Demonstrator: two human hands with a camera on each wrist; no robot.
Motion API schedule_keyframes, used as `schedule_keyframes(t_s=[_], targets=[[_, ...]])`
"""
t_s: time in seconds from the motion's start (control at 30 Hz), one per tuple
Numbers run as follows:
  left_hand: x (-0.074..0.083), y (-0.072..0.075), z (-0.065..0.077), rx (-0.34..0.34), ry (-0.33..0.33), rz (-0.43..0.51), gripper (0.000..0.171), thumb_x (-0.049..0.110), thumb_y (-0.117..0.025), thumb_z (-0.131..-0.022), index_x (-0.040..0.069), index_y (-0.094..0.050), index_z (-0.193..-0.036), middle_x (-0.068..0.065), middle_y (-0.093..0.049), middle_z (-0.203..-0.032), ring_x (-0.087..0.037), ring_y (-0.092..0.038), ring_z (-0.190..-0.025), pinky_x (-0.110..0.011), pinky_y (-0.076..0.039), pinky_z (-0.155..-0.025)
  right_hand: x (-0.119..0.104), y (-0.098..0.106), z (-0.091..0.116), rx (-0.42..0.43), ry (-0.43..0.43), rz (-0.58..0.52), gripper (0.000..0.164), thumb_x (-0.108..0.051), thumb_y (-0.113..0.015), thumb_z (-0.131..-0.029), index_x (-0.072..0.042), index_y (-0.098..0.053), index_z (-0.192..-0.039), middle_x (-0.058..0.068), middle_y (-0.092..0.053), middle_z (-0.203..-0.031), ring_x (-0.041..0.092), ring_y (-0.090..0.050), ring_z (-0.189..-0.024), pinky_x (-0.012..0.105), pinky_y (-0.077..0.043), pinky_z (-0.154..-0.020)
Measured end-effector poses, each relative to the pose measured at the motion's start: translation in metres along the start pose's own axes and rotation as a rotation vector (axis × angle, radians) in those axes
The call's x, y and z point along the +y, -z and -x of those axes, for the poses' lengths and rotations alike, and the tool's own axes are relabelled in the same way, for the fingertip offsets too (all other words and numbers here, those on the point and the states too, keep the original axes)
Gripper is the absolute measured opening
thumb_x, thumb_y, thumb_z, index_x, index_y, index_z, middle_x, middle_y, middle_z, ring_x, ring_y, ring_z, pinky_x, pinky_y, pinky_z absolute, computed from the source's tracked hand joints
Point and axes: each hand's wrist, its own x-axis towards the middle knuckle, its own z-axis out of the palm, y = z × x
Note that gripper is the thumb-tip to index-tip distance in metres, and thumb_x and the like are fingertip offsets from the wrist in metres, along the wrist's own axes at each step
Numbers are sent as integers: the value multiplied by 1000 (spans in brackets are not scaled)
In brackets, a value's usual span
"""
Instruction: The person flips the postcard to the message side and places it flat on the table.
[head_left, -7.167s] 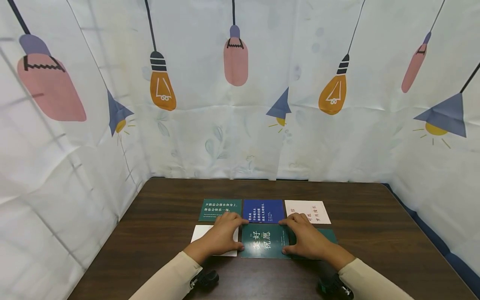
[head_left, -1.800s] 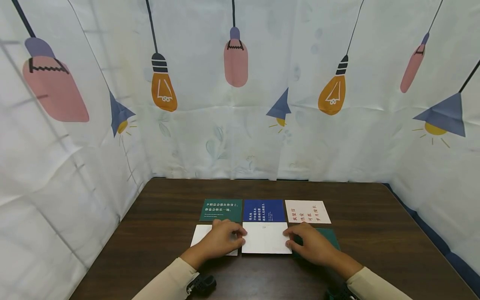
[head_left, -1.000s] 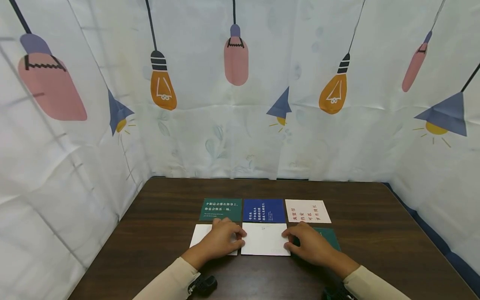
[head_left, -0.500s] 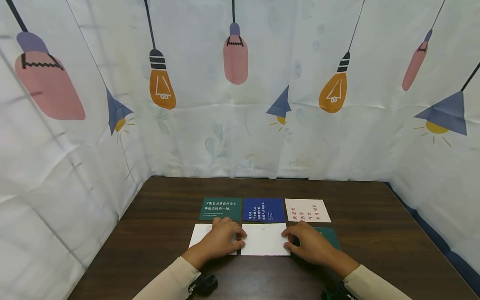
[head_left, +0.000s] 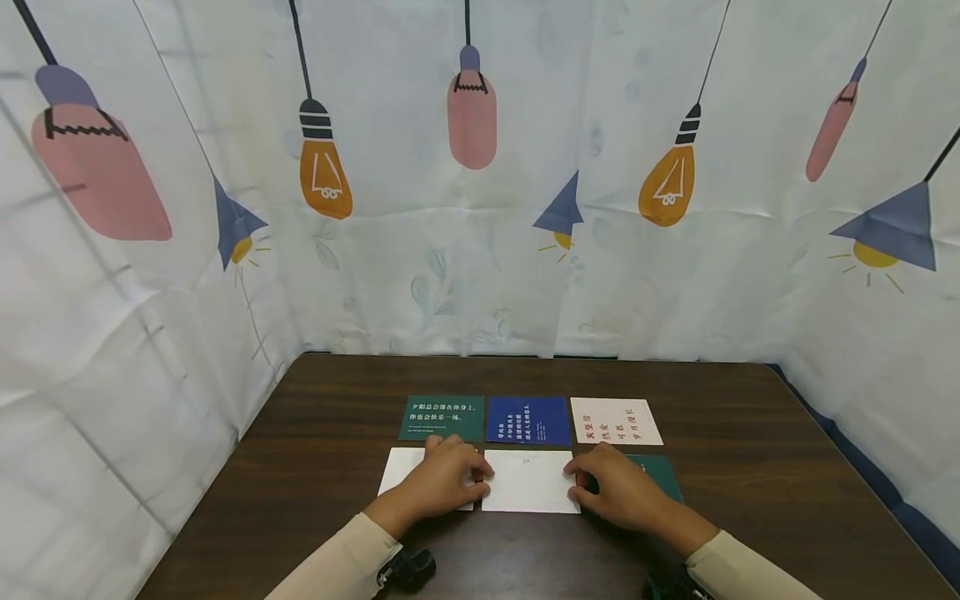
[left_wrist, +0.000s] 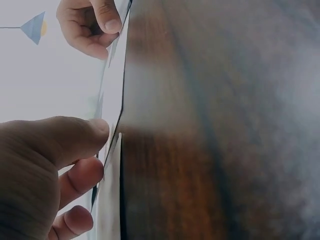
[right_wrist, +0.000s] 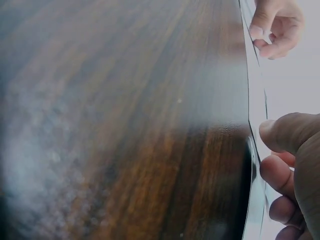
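Observation:
A white card (head_left: 528, 482) with faint small print lies in the middle of the front row on the dark wooden table. My left hand (head_left: 441, 479) is at its left edge, thumb and index fingertips touching the edge. At the opposite edge, my right hand (head_left: 618, 485) does the same, fingers loosely bent. Both wrist views show the card nearly edge-on, with the left thumb (left_wrist: 97, 131) and right thumb (right_wrist: 270, 131) at its near corners. Another white card (head_left: 397, 465) lies partly under my left hand. A green card (head_left: 660, 475) is partly covered by my right hand.
Behind stands a row of a green card (head_left: 441, 418), a blue card (head_left: 528, 420) and a cream card (head_left: 617, 422) with red writing. Brown tabletop (head_left: 360, 383) surrounds the cards. White cloth printed with lamps (head_left: 472, 275) hangs around the table.
Seven seconds ago the middle front card showed a green face with white writing; its place now shows a white face. Over the last two seconds that card has shifted slightly toward me.

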Motion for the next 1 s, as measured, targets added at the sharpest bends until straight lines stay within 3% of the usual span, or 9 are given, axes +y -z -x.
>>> schedule_keyframes(t_s=[0.27, 0.47, 1.0], targets=[[5, 4, -2, -17, -11, 15, 15, 26, -81, -89, 22, -79, -103, 26, -58, -82, -4, -45, -84, -42, -24, -81, 1, 4, 1, 16, 4, -8, 20, -23, -81, -90, -18, -75, -108, -24, -54, -84, 4, -48, -88, 34, -48, -80], [13, 6, -6, -48, -8, 26, 22, 28, -80, -90, 20, -78, -111, 20, -65, -91, -6, -48, -89, -42, -24, -82, 7, 7, 5, 36, -4, -9, 24, -24, -81, -90, -18, -75, -112, -22, -56, -88, 5, -50, -89, 32, -49, -78], [33, -4, -21, -89, -29, 49, 27, 31, -78, -91, 20, -76, -116, 18, -70, -110, -9, -53, -108, -42, -25, -90, 20, 18, 19, 37, -32, -13, 35, -29, -81, -90, -15, -71, -120, -13, -66, -106, 10, -56, -99, 33, -52, -84]])
